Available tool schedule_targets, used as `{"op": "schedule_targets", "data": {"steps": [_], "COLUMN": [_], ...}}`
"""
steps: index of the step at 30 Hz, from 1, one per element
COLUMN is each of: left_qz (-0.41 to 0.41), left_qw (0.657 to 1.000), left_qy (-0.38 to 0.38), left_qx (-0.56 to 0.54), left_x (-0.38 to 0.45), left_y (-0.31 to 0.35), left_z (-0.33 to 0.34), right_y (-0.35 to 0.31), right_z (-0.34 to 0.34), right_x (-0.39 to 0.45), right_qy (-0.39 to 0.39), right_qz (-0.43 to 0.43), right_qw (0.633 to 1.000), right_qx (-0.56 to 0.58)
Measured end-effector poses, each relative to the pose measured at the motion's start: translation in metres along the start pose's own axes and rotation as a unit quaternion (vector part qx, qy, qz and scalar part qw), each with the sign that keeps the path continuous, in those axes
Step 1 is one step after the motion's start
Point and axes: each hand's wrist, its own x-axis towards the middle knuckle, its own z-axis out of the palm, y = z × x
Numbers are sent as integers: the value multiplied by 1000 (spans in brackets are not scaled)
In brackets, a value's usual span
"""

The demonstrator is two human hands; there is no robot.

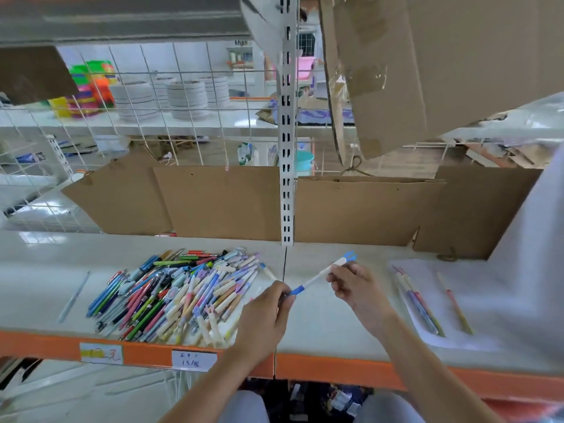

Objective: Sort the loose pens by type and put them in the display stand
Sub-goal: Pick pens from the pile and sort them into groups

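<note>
Centre frame: left hand [268, 303] and right hand [351, 282] each pinch one white-and-blue pen [320, 274]. Match it against the sorted pens [421, 300], lower right, before releasing.

- We see a shelf [320, 325] with a smooth, glossy pale top and an orange painted metal edge.
- The pile of pens [180, 294] looks like smooth plastic, some barrels glossy.
- Behind it stand matt brown cardboard sheets [219, 203].
- We make out a white perforated metal upright [287, 148] and a thin wire grid [152, 96].
</note>
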Motion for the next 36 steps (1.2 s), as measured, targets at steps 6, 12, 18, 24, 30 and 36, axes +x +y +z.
{"op": "schedule_targets", "data": {"steps": [6,12,18,24,30,36], "left_qz": [-25,-228,-363,-165,7,44], "left_qw": [992,877,700,947,975,969], "left_qy": [-94,-261,-338,-245,-170,-200], "left_qx": [-84,-334,-514,-122,141,140], "left_x": [26,42,46,32,25,35], "left_y": [62,118,131,121,118,114], "left_z": [20,24,33,61,90,103], "right_y": [-13,-22,-8,8,8,5], "right_z": [-31,-54,-68,-70,-78,-90], "right_x": [-20,-31,-35,-30,-16,-8], "right_qy": [10,63,67,129,172,139], "right_qz": [4,-42,-59,4,43,23], "right_qw": [1000,997,995,992,978,972], "right_qx": [13,2,50,-17,-114,-191]}}
